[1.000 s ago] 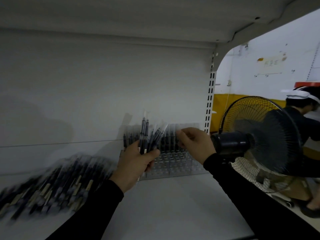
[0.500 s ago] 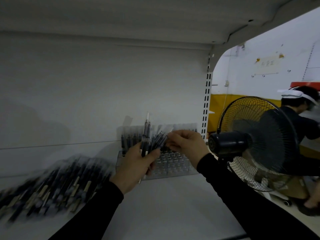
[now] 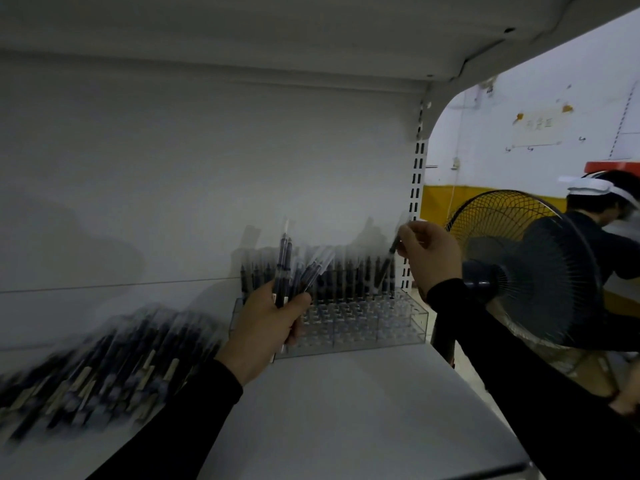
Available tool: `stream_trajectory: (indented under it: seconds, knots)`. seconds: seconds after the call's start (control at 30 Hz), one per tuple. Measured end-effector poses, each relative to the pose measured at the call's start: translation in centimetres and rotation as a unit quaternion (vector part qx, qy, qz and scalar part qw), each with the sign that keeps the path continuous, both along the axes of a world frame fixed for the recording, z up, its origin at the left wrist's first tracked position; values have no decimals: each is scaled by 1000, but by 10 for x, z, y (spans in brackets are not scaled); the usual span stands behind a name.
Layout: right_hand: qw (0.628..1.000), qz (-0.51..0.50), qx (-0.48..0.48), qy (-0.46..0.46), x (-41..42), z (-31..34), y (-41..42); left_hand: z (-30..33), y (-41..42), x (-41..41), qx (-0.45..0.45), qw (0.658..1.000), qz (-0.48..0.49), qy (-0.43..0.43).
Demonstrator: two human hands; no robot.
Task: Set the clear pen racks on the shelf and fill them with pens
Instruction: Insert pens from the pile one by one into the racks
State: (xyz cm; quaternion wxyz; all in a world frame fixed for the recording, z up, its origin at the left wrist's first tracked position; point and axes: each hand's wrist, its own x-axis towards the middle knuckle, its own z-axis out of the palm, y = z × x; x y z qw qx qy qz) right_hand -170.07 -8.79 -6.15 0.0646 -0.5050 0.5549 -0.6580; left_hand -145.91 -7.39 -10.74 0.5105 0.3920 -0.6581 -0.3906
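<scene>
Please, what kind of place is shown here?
Probably a shop or stockroom: a white metal shelf on a slotted upright, a clear pen rack being filled, and a loose pile of pens.

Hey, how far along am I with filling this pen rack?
Done: the clear rack stands on the shelf, its back rows holding pens. In hand: your right hand is lowering one pen at the right end; your left hand grips a bundle. Left: the empty front rows, plus the loose pile.

Dark pens (image 3: 104, 372), clear rack (image 3: 363, 323), grey shelf (image 3: 346, 410), black fan (image 3: 547, 271).
</scene>
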Motion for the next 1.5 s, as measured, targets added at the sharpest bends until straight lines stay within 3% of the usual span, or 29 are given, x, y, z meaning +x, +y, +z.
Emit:
stream_trajectory:
  seconds: [0.17,0.53,0.83,1.1,1.27,1.5]
  knots:
    - [995,-25,34,90,-3,-6,-13,0,-1,1,-2,1000,-5,-1]
    - [981,-25,68,179,4,-1,-23,0,-1,2,-8,1000,-13,-13]
    - [960,-33,148,235,8,-28,-25,-1,-2,3,-4,1000,-15,-14]
    - [976,-31,109,183,9,-32,-14,-1,-1,3,1,1000,-17,-4]
    - [985,103,95,102,34,-35,6,0,3,0,4,1000,-22,-12]
    - [965,239,98,-53,64,-30,20,2,9,-3,-6,999,-22,-23]
